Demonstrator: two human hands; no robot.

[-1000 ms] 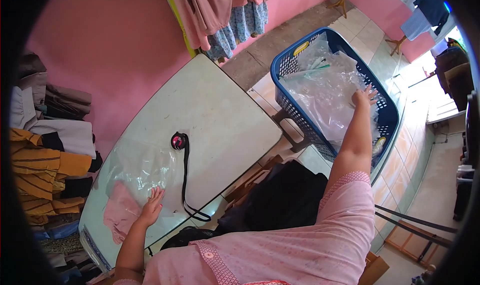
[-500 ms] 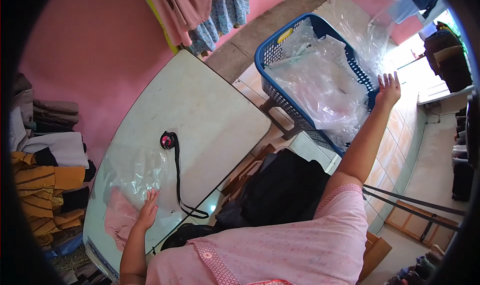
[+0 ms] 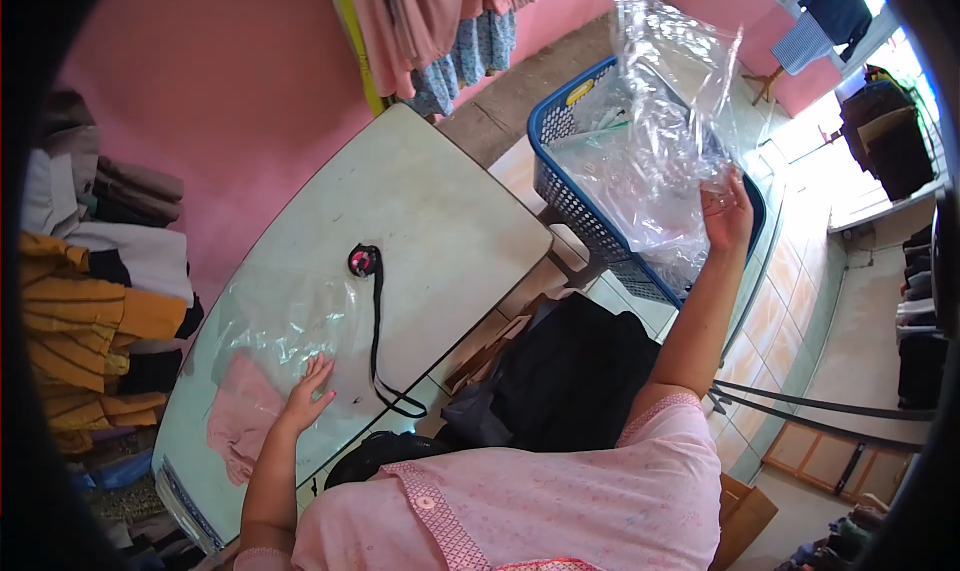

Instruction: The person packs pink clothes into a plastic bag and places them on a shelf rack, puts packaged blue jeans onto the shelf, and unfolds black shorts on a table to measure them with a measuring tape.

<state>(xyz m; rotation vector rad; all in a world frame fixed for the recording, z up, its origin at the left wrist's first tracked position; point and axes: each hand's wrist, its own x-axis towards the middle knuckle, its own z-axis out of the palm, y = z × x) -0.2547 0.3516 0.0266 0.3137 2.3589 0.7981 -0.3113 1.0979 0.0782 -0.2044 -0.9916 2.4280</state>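
One head-worn camera looks forward and down.

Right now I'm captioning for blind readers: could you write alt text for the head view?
The right hand holds up clear plastic above a blue basket of plastic bags; the left hand rests on a clear bag near pink cloth on a pale table.

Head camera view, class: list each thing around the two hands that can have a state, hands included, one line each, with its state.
Blue perforated plastic basket: open-topped, holding clear plastic
Raised clear plastic bag: crinkled, held up
Right hand: gripping the raised bag
Left hand: open
Clear plastic sheeting: spread on the table
Pink cloth: rumpled
Round black-and-pink reel: black strap trailing out
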